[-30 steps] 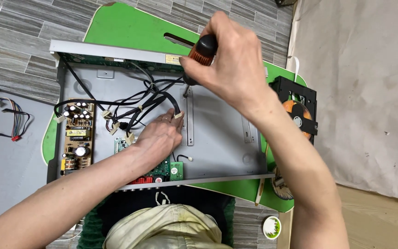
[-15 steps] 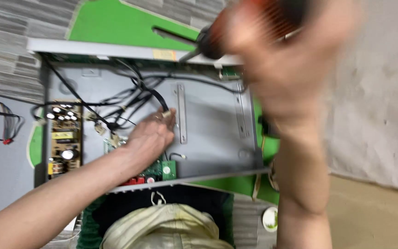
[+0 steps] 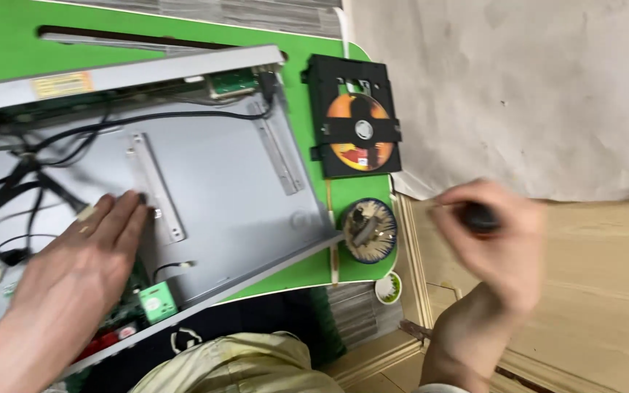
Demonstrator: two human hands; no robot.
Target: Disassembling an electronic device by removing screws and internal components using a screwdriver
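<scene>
Grey sheet metal is lying under the left hand (image 3: pixel 85 262), which is resting flat with fingers spread, holding nothing, on the floor of the opened chassis (image 3: pixel 220 189). The chassis is a shallow, smooth steel tray with folded rims, sitting on the green table (image 3: pixel 183 40) and filling the left half of the view. Two slim perforated rails (image 3: pixel 156 188) are standing riveted to its floor, one just beside the fingertips. Black cables (image 3: pixel 30 164) are looping across its left side, and a small green circuit board (image 3: pixel 156 302) is showing at its near edge. The right hand (image 3: pixel 493 244), blurred, is closing around a dark tool handle (image 3: pixel 479 217) well off the table, above pale wood flooring. Between the hands, a round bowl of small metal parts (image 3: pixel 368 230) is sitting at the table corner, near a black disc-drive frame (image 3: pixel 354 116) carrying an orange disc.
</scene>
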